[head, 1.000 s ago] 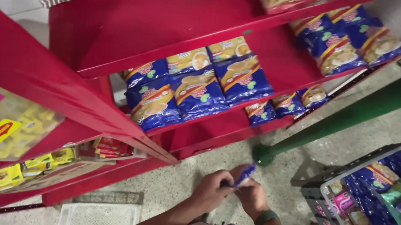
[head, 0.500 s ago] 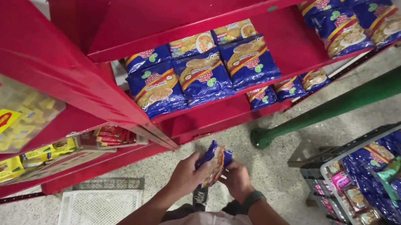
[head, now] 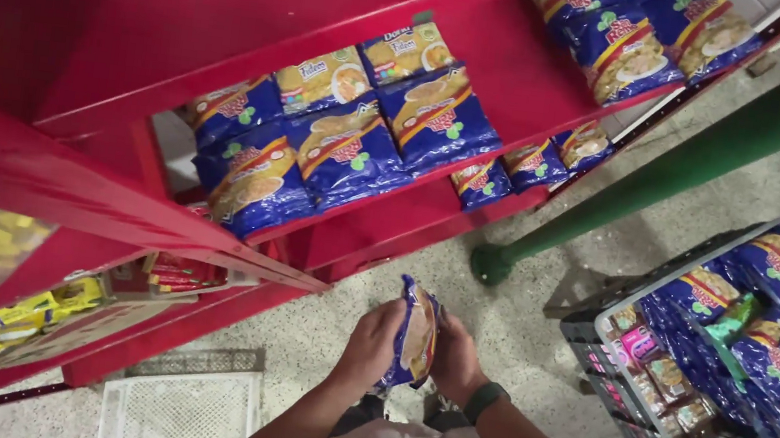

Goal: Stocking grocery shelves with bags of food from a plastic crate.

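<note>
You hold a blue snack packet (head: 414,337) edge-on, low in the middle of the frame, sandwiched between both of your hands. Your left hand (head: 372,346) presses against its left face with fingers curled around the near edge, and your right hand (head: 454,358) cups its right face, fingers closed against the wrapper, a dark wristband (head: 487,399) just below. The packet stands nearly upright, its top poking out above your fingertips. Above it, across the upper middle of the frame, the red shelf (head: 483,93) carries a row of matching blue packets (head: 349,151). At the right edge, a grey crate (head: 650,430) on the speckled floor (head: 533,338) is filled with more blue packets. A green pole (head: 711,153) slants across the upper right.
</note>
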